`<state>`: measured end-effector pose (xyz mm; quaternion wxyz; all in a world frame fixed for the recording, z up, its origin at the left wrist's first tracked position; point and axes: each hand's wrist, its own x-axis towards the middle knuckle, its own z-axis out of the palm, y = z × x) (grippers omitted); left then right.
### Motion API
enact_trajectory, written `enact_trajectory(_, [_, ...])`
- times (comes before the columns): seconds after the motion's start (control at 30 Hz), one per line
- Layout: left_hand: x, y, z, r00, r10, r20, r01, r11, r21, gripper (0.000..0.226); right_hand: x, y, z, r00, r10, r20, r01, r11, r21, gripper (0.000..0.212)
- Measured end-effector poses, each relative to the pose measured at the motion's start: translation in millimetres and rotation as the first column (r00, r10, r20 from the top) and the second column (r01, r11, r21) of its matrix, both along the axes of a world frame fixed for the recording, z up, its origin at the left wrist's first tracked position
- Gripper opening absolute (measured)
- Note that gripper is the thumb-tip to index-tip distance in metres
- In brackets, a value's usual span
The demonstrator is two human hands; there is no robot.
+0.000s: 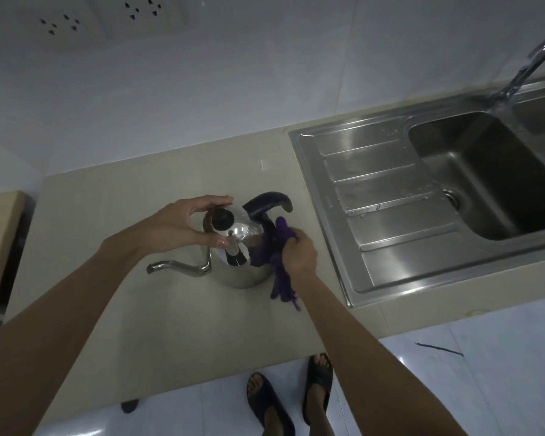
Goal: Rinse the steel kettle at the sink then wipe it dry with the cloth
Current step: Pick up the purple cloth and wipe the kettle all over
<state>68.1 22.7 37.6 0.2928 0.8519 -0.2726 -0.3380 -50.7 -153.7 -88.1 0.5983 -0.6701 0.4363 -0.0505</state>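
Note:
The steel kettle (238, 269) stands upright on the beige counter (139, 215), its thin curved spout pointing left and its black handle arching up at the back right. My left hand (177, 225) grips the kettle's lid around the black knob. A purple cloth (276, 262) is bunched in my right hand (298, 250), pressed against the kettle's right side below the handle, with its loose end hanging down to the counter.
A steel sink (343, 140) with a ribbed drainboard and deep basin lies to the right, its tap (529, 61) reaching in from the upper right. Wall sockets (60, 25) sit high on the tiled wall. A wooden edge (0, 228) shows at far left.

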Motion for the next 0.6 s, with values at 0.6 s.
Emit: enact_trajectory(0.6, [-33, -13, -23, 0.922, 0.288, 0.26, -0.267, 0.957, -0.113, 0.083, 10, -25, 52, 0.77, 0.638, -0.014, -0.358, 0.413, -0.837, 0.05])
